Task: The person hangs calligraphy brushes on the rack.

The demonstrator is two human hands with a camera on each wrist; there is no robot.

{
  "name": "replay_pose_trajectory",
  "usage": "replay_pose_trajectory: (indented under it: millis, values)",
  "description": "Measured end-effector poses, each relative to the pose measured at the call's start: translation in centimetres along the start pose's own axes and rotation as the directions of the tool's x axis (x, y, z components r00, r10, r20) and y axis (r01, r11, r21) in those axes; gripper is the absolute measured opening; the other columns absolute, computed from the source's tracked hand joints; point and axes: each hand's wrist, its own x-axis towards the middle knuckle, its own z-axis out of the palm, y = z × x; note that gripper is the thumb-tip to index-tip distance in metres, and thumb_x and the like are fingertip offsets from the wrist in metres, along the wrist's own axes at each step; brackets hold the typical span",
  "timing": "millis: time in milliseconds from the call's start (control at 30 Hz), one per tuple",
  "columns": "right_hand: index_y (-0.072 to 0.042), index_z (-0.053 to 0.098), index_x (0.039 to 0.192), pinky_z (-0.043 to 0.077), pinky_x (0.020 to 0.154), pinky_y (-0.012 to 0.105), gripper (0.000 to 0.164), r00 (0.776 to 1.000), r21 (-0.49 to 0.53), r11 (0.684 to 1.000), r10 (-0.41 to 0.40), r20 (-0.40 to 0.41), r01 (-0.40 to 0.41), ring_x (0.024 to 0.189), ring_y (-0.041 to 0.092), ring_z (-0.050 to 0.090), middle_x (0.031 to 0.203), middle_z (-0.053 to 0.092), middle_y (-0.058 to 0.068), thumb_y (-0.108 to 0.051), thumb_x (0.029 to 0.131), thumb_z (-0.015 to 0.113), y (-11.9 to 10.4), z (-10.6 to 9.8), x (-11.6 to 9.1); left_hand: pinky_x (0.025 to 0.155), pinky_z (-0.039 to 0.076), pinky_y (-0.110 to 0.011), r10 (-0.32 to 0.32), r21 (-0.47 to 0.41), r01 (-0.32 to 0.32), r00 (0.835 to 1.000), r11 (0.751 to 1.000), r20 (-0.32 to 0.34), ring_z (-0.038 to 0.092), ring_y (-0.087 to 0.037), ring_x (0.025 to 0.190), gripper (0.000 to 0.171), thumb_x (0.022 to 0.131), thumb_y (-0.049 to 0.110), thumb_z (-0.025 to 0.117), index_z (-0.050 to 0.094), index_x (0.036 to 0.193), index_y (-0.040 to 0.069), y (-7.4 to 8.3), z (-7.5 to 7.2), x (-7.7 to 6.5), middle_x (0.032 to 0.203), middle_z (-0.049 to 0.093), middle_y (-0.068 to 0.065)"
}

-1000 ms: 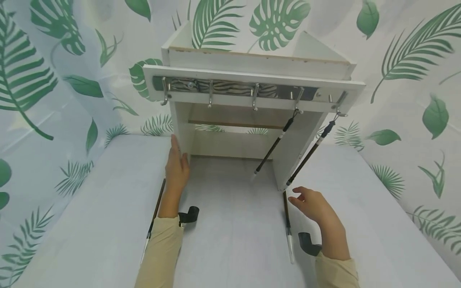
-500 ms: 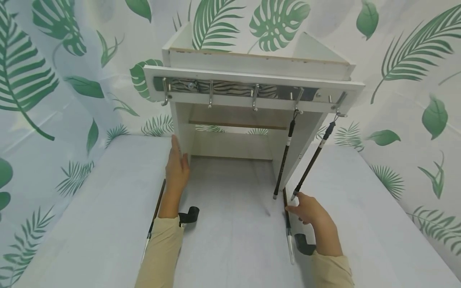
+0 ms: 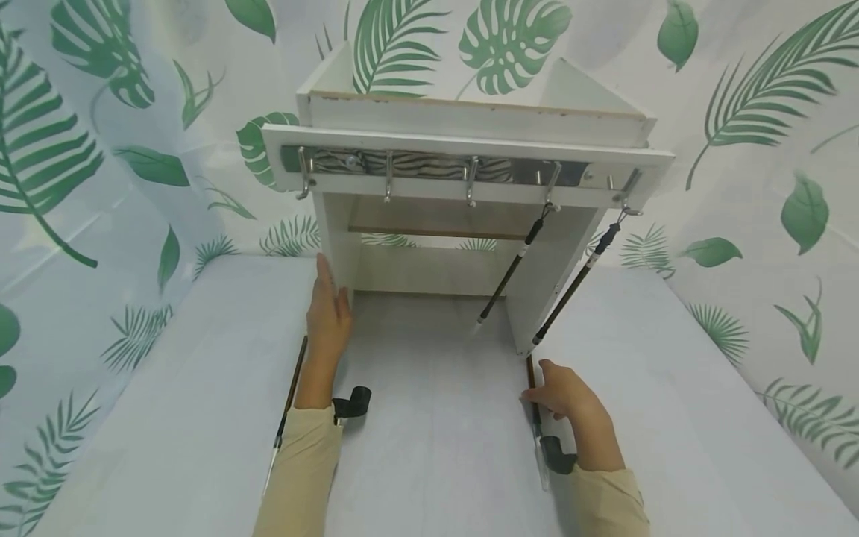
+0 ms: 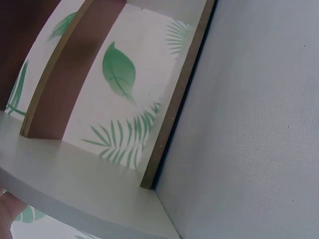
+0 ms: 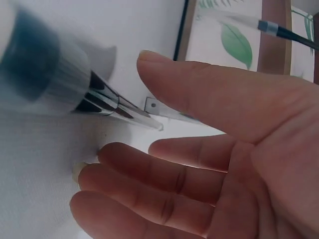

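My left hand [image 3: 329, 317] rests with straight fingers against the left side panel of a white shelf unit [image 3: 470, 115]. In the left wrist view, a fingertip [image 4: 7, 211] shows beside the panel's edge. My right hand [image 3: 567, 391] is low at the unit's right front corner, over a slim dark rod [image 3: 532, 369] with a clear end, lying on the table. The right wrist view shows its thumb and fingers apart, with nothing between them. Two dark rods hang by loops from hooks: an inner rod [image 3: 506, 276] and an outer rod [image 3: 577, 287].
A metal hook rail [image 3: 429, 165] runs across the unit's front, its hooks pointing down. Another dark rod [image 3: 291, 388] lies on the white table [image 3: 429, 447] beside my left forearm. Black wrist cameras stick out from both forearms. A leaf-patterned cloth covers the walls.
My right hand has moved down and left to the rod on the table. Both hanging rods swung forward, then back. My left hand stays against the panel.
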Motion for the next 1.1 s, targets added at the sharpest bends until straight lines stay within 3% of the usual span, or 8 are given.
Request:
replay_pose_trajectory:
  millis: [300, 533, 833, 1100]
  values:
    - [0.017, 0.03, 0.132, 0.053, 0.059, 0.036, 0.069, 1.0, 0.018, 1.0, -0.007, 0.007, 0.007, 0.064, 0.019, 0.06, 0.116, 0.05, 0.039, -0.011, 0.08, 0.067, 0.4, 0.7, 0.3, 0.096, 0.038, -0.054, 0.019, 0.004, -0.019, 1.0, 1.0, -0.007, 0.041, -0.044, 0.121, 0.055, 0.094, 0.003, 0.043, 0.018, 0.142, -0.005, 0.0, 0.1, -0.1, 0.134, 0.038, -0.03]
    - [0.018, 0.041, 0.117, 0.053, 0.052, 0.029, 0.051, 1.0, 0.06, 0.998, -0.011, -0.025, 0.013, 0.063, 0.021, 0.06, 0.085, 0.061, 0.027, 0.001, 0.075, 0.063, 0.8, 0.7, 0.8, 0.099, 0.036, -0.053, -0.006, -0.012, 0.007, 1.0, 1.0, 0.004, 0.039, -0.043, 0.123, 0.057, 0.094, 0.004, 0.042, 0.014, 0.144, -0.003, 0.2, 0.0, -0.1, 0.136, 0.037, -0.03]
    - [0.02, 0.026, 0.128, 0.052, 0.052, 0.027, 0.066, 0.999, 0.11, 0.993, 0.04, -0.004, -0.04, 0.062, 0.021, 0.061, 0.095, 0.056, 0.035, 0.002, 0.075, 0.062, 0.7, 0.5, 1.1, 0.099, 0.036, -0.053, -0.005, -0.028, 0.006, 1.0, 1.0, 0.005, 0.038, -0.043, 0.124, 0.058, 0.094, 0.004, 0.041, 0.012, 0.144, -0.002, 0.1, 0.0, 0.2, 0.135, 0.036, -0.03]
    - [0.019, 0.024, 0.129, 0.052, 0.051, 0.029, 0.066, 0.998, 0.133, 0.991, 0.04, -0.043, -0.034, 0.06, 0.021, 0.061, 0.094, 0.057, 0.036, 0.004, 0.075, 0.061, 0.9, 0.2, 1.0, 0.096, 0.038, -0.055, 0.023, -0.023, -0.023, 1.0, 0.999, -0.017, 0.041, -0.044, 0.121, 0.057, 0.094, 0.003, 0.042, 0.015, 0.143, -0.005, -0.1, 0.1, 0.1, 0.132, 0.039, -0.031]
